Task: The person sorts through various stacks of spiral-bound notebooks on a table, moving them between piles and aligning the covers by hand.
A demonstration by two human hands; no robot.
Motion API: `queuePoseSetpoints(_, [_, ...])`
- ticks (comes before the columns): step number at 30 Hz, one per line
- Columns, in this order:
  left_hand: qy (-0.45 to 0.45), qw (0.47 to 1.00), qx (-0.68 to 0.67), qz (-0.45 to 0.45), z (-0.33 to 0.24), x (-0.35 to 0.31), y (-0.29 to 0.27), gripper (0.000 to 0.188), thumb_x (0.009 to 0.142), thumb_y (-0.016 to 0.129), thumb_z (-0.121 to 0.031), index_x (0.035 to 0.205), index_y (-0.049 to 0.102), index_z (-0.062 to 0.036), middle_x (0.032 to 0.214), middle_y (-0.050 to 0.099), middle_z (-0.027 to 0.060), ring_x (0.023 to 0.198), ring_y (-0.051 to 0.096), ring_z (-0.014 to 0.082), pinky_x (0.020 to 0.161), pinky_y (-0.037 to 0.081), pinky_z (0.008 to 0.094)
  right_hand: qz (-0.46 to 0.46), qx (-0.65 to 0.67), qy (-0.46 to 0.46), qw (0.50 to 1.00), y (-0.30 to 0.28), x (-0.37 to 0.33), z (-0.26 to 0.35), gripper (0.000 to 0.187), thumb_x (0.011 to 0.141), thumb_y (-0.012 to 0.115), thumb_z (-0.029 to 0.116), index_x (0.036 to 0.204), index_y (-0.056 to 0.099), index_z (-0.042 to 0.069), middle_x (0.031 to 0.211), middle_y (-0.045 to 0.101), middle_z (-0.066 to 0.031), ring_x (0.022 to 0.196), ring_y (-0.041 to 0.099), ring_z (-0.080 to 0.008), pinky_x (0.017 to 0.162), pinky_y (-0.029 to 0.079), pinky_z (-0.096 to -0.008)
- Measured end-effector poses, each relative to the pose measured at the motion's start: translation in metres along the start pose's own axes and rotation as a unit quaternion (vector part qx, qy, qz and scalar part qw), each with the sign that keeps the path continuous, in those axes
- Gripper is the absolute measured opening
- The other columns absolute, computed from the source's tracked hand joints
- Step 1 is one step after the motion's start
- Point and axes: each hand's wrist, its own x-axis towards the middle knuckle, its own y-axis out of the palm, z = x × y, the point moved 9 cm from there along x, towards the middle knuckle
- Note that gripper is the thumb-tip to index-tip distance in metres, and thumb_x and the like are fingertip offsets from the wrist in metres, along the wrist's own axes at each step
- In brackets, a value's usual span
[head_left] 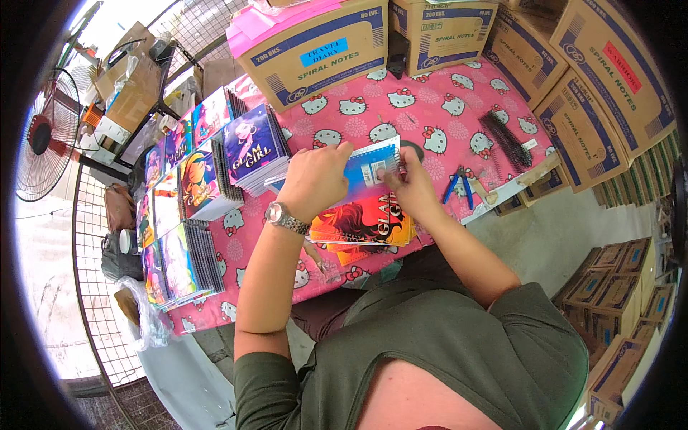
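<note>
Holding a glossy blue-covered spiral notebook (367, 161) raised over the bench (430, 118), close to the middle of its near edge. Pinching the notebook's right side with the right hand (410, 188), thumb pressed on the cover near a white printed label. Curling the left hand (315, 180) over the notebook's left part; cannot tell the firmness of that grasp, with fingertips hidden. Showing a silver metal-band wristwatch (275, 213) on the left wrist. Just below both hands, see a fanned pile of orange-and-red illustrated notebooks (351, 222).

Judge the work as partway along. Count as probably finished the tall stacks of bright-covered, black-coiled notebooks (201, 178) at the left end; count as possibly left the orange pile and the notebook in hand. Cannot tell the number outstanding.

Toward the right end, find blue-handled pliers (460, 174) and a bundle of black spiral coils (505, 136), well apart from the notebook. Note the pink, cat-face-printed cloth covering.

Along the far edge, see a large brown cardboard carton (312, 57) topped with bright pink sheets (279, 25). Past the right end, find more stacked brown cartons (602, 64) and grey floor (502, 229); past the left, a round wire-caged fan (43, 136) and black wire mesh (97, 251).
</note>
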Motion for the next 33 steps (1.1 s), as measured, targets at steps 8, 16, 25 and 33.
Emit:
queuePoseSetpoints(8, [-0.018, 0.994, 0.041, -0.096, -0.018, -0.025, -0.006, 0.028, 0.076, 0.064, -0.014, 0.103, 0.058, -0.0061, 0.094, 0.066, 0.0095, 0.094, 0.064, 0.0295, 0.087, 0.046, 0.0456, 0.022, -0.047, 0.03, 0.998, 0.0, -0.04, 0.017, 0.031, 0.089, 0.07, 0.006, 0.118, 0.058, 0.004, 0.101, 0.07, -0.0186, 0.085, 0.069, -0.0249, 0.075, 0.052, -0.0383])
queuePoseSetpoints(16, [-0.001, 0.98, 0.007, -0.199, -0.032, -0.039, -0.003, 0.026, 0.078, 0.064, -0.014, 0.102, 0.058, -0.0073, 0.095, 0.063, 0.0093, 0.095, 0.06, 0.0282, 0.094, 0.042, 0.0451, 0.092, 0.043, -0.1, 0.99, 0.022, -0.062, 0.065, 0.09, 0.097, 0.061, 0.018, 0.156, -0.002, -0.004, 0.162, 0.012, -0.0276, 0.15, 0.02, -0.0336, 0.119, 0.022, -0.0407])
queuePoseSetpoints(25, [0.046, 0.97, -0.06, -0.232, -0.033, -0.048, -0.006, 0.023, 0.079, 0.064, -0.013, 0.101, 0.059, -0.0055, 0.093, 0.061, 0.0098, 0.094, 0.059, 0.0291, 0.096, 0.042, 0.0447, 0.145, 0.097, -0.079, 0.982, 0.013, -0.045, 0.071, 0.075, 0.105, 0.043, 0.041, 0.157, 0.01, -0.003, 0.154, 0.031, -0.0265, 0.142, 0.036, -0.0304, 0.116, 0.028, -0.039])
queuePoseSetpoints(33, [-0.028, 0.976, -0.081, -0.202, -0.01, -0.054, -0.003, 0.029, 0.075, 0.068, -0.01, 0.103, 0.064, -0.0105, 0.113, 0.062, 0.0086, 0.121, 0.053, 0.0306, 0.116, 0.023, 0.0538, 0.131, -0.065, -0.019, 0.989, -0.003, -0.024, 0.051, 0.033, 0.088, 0.071, 0.011, 0.119, 0.061, 0.006, 0.099, 0.066, -0.007, 0.082, 0.062, -0.0144, 0.071, 0.048, -0.0282])
